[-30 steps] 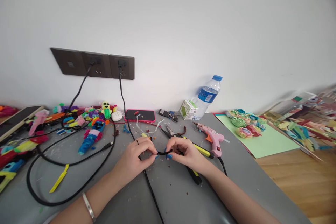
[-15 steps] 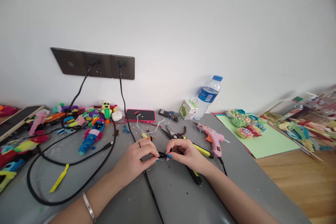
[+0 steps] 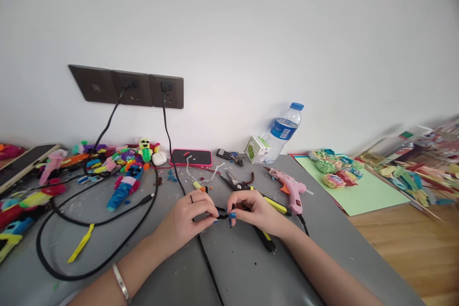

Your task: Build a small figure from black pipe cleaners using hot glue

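Between my two hands a short black pipe cleaner (image 3: 223, 216) is stretched, bent into a small loop. My left hand (image 3: 190, 215) pinches one end of it between thumb and fingers. At the other end, my right hand (image 3: 249, 208) grips it with thumb and forefinger. Both hands are closed, just above the grey table. Pliers (image 3: 276, 204) with yellow and black handles lie partly hidden behind and under my right hand. A black cable (image 3: 210, 267) runs beneath my left hand.
A pink glue gun (image 3: 294, 193) lies right of the pliers. Behind stand a water bottle (image 3: 286, 129) and a small carton (image 3: 256, 149), near a phone (image 3: 191, 158). Colourful fuzzy figures (image 3: 125, 189) and a coiled cable (image 3: 45, 253) are left; paper flowers (image 3: 332, 167) sit on green paper (image 3: 373, 196) at right.
The black loop between my fingers has changed shape a little and looks wider. My right fingertips have shifted slightly to the right; the left hand has hardly moved.
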`<state>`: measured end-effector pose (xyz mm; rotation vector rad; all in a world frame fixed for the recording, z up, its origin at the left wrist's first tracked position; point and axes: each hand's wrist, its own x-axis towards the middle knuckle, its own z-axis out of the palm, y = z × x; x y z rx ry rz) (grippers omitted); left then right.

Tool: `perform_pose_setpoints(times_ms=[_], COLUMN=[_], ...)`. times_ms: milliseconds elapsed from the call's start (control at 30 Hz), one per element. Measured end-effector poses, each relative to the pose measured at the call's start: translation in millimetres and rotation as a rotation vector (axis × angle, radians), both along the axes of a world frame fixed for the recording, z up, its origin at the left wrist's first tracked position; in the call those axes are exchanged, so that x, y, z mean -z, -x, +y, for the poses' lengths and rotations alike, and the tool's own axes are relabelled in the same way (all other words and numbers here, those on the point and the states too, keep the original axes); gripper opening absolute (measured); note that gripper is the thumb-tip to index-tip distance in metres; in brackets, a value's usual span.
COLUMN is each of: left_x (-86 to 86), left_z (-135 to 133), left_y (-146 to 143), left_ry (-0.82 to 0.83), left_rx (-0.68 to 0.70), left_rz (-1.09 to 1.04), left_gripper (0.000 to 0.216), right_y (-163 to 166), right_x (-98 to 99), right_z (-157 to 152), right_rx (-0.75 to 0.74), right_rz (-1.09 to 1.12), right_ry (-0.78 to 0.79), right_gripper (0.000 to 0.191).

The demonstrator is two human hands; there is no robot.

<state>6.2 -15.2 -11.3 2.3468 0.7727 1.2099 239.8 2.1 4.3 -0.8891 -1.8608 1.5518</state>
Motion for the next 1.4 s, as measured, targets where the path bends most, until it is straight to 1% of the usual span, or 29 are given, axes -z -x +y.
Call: perform_pose_setpoints(times_ms=[333, 500, 1033, 1400], left_x=[-1.1, -0.6, -0.8, 1.5], left_z=[1.5, 1.7, 0.3, 1.3], left_y=[-0.4, -0.1, -0.5, 0.1], left_ry=[-0.066, -0.071, -0.081, -0.084], left_rx=[0.012, 0.014, 0.009, 0.007], left_rz=[-0.022, -0.016, -0.015, -0.009], left_gripper=[0.013, 0.013, 0.012, 0.013], right_y=[0.4, -0.6, -0.7, -1.2], right_x=[1.1, 1.6, 1.1, 2.8], right_z=[0.6, 0.9, 1.8, 2.8], right_rx=[0.001, -0.003, -0.027, -0.029], right_rz=[0.014, 0.023, 0.036, 0.062], right_ry=[0.024, 0.018, 0.022, 0.033], right_gripper=[0.029, 0.027, 0.030, 0.027])
